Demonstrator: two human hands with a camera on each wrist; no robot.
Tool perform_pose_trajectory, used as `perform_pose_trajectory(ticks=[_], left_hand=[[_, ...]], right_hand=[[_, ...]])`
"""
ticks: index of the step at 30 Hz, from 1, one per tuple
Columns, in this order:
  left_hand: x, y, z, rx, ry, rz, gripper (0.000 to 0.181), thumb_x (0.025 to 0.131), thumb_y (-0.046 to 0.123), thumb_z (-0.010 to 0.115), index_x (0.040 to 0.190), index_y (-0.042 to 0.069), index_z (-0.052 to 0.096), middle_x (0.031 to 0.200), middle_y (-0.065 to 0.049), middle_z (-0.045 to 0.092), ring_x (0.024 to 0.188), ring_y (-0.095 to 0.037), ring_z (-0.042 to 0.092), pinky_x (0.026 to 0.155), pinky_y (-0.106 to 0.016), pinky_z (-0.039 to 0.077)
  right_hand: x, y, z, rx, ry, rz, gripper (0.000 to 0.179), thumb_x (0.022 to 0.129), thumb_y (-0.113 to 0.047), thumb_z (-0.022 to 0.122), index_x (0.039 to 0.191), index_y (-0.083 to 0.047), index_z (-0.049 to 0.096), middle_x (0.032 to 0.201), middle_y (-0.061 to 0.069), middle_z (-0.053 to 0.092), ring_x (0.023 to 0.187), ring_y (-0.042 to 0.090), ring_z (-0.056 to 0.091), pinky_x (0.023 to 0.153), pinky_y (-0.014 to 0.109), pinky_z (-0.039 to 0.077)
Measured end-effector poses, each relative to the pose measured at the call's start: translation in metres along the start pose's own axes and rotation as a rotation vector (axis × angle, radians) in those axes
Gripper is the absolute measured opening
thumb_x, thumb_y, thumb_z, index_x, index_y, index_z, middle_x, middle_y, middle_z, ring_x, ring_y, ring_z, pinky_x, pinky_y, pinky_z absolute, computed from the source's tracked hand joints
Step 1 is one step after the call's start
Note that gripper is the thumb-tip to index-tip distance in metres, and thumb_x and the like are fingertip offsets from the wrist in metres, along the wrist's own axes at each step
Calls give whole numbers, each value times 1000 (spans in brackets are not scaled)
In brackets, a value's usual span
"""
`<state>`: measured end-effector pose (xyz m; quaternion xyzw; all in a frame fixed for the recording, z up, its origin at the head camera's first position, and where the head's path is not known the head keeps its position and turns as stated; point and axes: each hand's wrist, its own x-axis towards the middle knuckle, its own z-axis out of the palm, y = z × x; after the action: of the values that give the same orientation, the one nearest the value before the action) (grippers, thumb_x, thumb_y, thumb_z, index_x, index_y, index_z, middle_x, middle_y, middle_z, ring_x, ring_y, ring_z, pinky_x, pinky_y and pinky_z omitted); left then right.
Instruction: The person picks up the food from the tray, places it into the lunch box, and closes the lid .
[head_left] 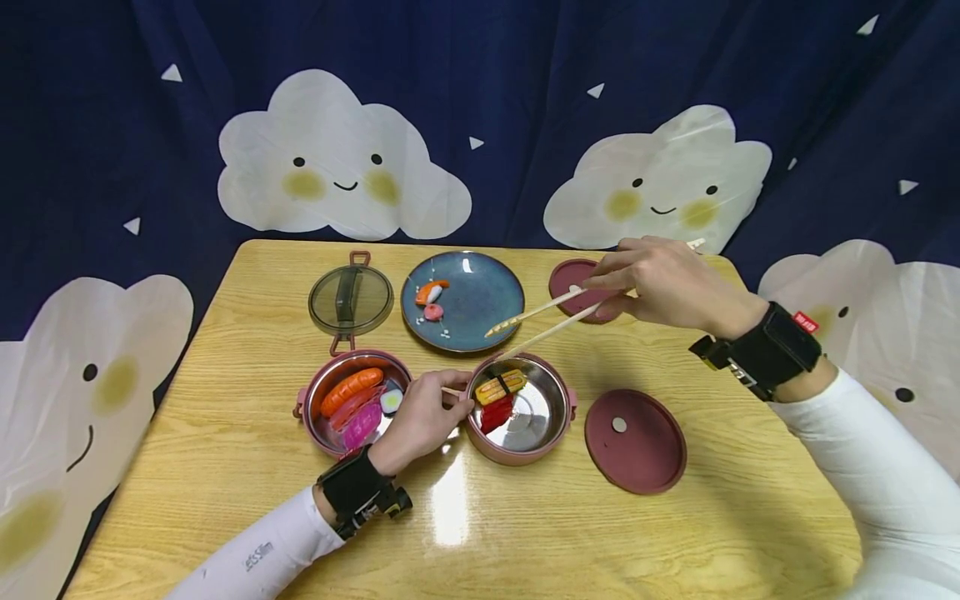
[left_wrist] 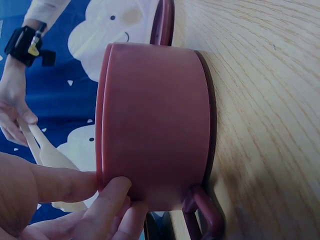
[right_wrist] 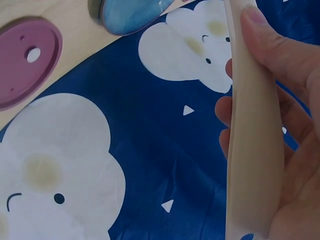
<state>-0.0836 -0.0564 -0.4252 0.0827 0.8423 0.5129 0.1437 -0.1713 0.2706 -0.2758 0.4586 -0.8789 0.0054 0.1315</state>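
Observation:
My left hand (head_left: 427,412) grips the near-left rim of a pink metal-lined pot (head_left: 555,442), thumb at the rim and fingers against the wall (left_wrist: 155,115). A yellow toy sushi piece (head_left: 498,387) with a black band and a red piece (head_left: 496,414) lie inside on the left. My right hand (head_left: 660,279) holds light wooden tongs (head_left: 551,335), arms spread apart. One tip overlaps the pot's far rim; the other, notched, is over the blue plate (head_left: 480,292). The right wrist view shows the tongs (right_wrist: 255,140) between thumb and fingers.
Left of my left hand a second pink pot (head_left: 300,408) holds a sausage (head_left: 351,392) and several other toy foods. A shrimp sushi (head_left: 432,292) and a pink round piece (head_left: 433,312) sit on the plate. A glass lid (head_left: 367,300) and two maroon lids (head_left: 637,458) lie around.

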Motion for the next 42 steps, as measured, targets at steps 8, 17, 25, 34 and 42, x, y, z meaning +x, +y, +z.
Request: perform_pose_trajectory(ticks=[8, 17, 25, 34, 42], left_hand=[[0, 1, 1, -9, 6, 1, 40, 97, 2, 72, 137, 2, 68, 122, -15, 75, 96, -23, 77, 71, -25, 58], [2, 0, 0, 4, 4, -12, 39, 98, 4, 72, 137, 3, 69, 121, -15, 75, 96, -21, 77, 70, -24, 57], [1, 0, 0, 5, 7, -8, 39, 98, 4, 72, 137, 4, 69, 116, -14, 76, 95, -21, 76, 72, -27, 61], [1, 0, 0, 8, 15, -6, 38, 98, 3, 72, 136, 4, 70, 117, -15, 76, 93, -20, 77, 70, -27, 60], [1, 0, 0, 25, 13, 0, 38, 98, 4, 72, 136, 4, 70, 116, -14, 77, 96, -22, 76, 78, -33, 62]], right_hand=[[21, 18, 11, 6, -27, 27, 33, 78, -12, 93, 109, -14, 85, 100, 3, 81, 78, 17, 62, 61, 33, 50], [47, 37, 32, 50, -93, 89, 29, 84, -19, 90, 112, -15, 84, 108, 5, 81, 89, 22, 66, 68, 39, 55], [76, 46, 49, 90, -115, 111, 30, 86, -18, 88, 115, -12, 83, 111, 9, 80, 93, 27, 67, 76, 44, 56], [103, 52, 71, 128, -121, 155, 32, 89, -29, 86, 118, -15, 83, 113, 6, 80, 98, 27, 71, 80, 43, 57], [119, 63, 86, 151, -138, 183, 32, 91, -32, 84, 119, -15, 82, 118, 7, 79, 105, 30, 70, 84, 48, 58]])
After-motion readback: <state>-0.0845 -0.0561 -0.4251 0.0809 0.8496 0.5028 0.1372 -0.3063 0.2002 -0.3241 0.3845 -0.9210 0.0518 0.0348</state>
